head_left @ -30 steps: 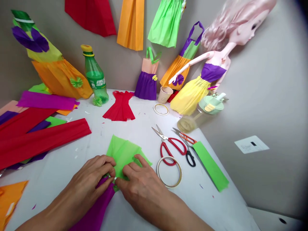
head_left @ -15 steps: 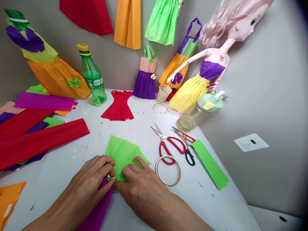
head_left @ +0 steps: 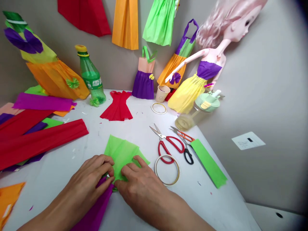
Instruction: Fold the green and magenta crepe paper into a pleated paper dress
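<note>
A folded green crepe paper piece lies on the white table, joined at its near end to a purple pleated paper piece. My left hand presses its fingertips on the joint from the left, fingers curled and pinched. My right hand presses on the same joint from the right, forefinger laid along the green paper. Both hands meet where green and purple overlap; the joint itself is hidden under the fingers.
A tape ring, red-handled scissors, smaller scissors and a green paper strip lie to the right. Red paper rolls lie left. A green bottle, paper dresses, a doll and a cup stand behind.
Both hands stay pressed on the green and purple joint. The view has shifted slightly; nothing else has moved.
</note>
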`<state>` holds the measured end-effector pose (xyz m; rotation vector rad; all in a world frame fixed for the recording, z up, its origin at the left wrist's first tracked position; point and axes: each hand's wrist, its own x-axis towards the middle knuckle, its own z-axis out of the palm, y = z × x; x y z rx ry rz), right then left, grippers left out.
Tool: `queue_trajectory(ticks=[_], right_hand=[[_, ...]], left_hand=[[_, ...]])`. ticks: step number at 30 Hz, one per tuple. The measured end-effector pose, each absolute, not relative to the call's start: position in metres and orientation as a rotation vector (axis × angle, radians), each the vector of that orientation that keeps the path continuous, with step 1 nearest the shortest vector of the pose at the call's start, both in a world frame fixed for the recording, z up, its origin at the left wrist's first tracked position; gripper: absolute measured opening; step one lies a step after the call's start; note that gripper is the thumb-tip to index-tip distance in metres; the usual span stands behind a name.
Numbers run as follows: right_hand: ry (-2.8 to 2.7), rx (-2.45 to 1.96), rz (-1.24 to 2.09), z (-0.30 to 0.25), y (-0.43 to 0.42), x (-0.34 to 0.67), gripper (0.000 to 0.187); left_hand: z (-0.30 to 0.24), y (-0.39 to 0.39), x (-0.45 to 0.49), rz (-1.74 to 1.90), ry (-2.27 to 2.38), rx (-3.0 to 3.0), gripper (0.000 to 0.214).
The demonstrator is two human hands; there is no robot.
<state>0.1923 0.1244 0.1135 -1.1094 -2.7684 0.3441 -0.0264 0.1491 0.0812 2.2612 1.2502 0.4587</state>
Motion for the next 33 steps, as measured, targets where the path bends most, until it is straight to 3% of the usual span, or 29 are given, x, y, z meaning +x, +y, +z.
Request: queue_trajectory(ticks=[18,33], right_hand=[[-2.756,-1.113,0.364,0.115,0.125,0.192,0.014],[-2.777,-1.103,0.348,0.115,0.127,0.192,0.013]], left_hand=[[0.076,0.148,-0.029,0.501,1.267,2.243,0.005],[0.078,0.146,-0.023,0.463,1.282,2.254,0.015]])
